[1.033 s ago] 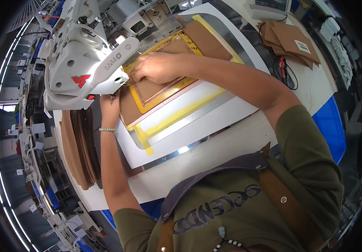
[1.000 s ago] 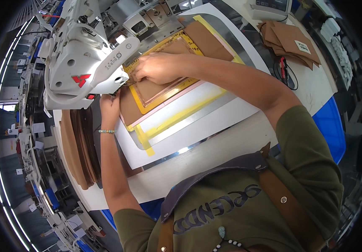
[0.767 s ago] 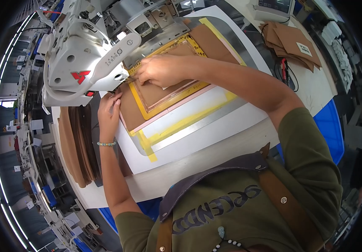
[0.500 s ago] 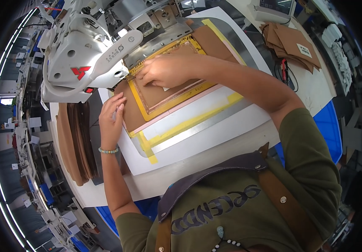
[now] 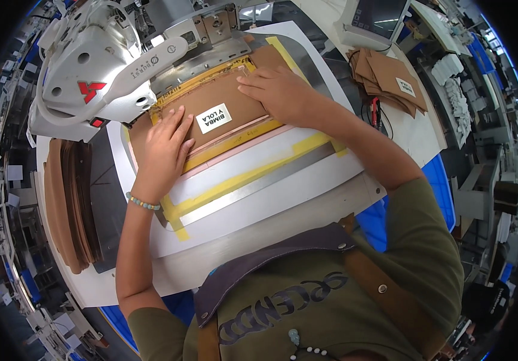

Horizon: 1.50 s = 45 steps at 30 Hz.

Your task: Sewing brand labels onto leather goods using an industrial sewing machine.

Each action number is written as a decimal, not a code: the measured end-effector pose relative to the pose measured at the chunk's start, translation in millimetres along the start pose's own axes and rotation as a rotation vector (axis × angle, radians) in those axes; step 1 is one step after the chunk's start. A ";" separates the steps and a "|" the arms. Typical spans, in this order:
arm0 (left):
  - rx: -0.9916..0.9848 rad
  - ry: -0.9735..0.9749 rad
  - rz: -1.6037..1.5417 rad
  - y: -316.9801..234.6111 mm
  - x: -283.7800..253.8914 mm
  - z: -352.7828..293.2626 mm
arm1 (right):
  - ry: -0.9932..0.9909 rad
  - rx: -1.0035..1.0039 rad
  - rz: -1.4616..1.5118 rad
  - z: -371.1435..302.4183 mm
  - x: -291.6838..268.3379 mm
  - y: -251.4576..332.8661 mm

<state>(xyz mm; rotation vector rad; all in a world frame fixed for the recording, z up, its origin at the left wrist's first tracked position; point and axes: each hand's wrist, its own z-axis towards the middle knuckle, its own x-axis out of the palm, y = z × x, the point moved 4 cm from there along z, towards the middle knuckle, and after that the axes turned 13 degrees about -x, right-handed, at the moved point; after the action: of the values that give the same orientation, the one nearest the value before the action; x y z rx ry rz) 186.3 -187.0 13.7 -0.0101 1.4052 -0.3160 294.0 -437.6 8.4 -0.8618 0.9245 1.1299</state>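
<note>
A brown panel [image 5: 238, 108] lies flat inside a yellow frame [image 5: 259, 129] under the sewing machine's clamp. It bears a white label [image 5: 213, 118] with dark print. My left hand [image 5: 165, 141] rests on the panel's left end and the frame, fingers stretched out and lying flat. At the panel's upper right, my right hand [image 5: 280, 95] lies with its fingertips on the surface, fingers extended. Neither hand grips anything. Larger brown material [image 5: 271, 57] with pinkish edging and yellow tape [image 5: 235, 186] surrounds the frame on a metal plate.
The white sewing machine head [image 5: 84, 75] stands close at the upper left. A stack of brown pieces [image 5: 66, 204] is on the left, and labelled brown pieces [image 5: 385, 75] lie at the right. Beyond them are a red-handled tool [image 5: 375, 113], a screen [image 5: 379, 18] and a blue bin [image 5: 440, 189].
My left hand has moved from beside the frame onto the panel's left end. My right hand has slid right across the panel, uncovering the label. The whole view has shifted slightly.
</note>
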 end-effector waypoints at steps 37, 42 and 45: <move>-0.034 -0.095 0.117 10.6 4.1 -6.6 | 0.133 -0.003 -0.238 16.6 13.7 9.3; -0.069 -0.083 0.143 4.4 2.0 -5.0 | 0.117 0.005 -0.186 19.7 19.0 10.0; -0.118 -0.059 0.170 0.4 2.2 -2.9 | 0.142 0.008 -0.181 24.4 25.1 11.9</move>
<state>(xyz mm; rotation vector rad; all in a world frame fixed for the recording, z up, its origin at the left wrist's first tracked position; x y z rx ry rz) 183.9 -186.6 11.0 0.0033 1.3546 -0.0912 290.4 -404.0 -6.7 -1.0084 0.9459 0.9178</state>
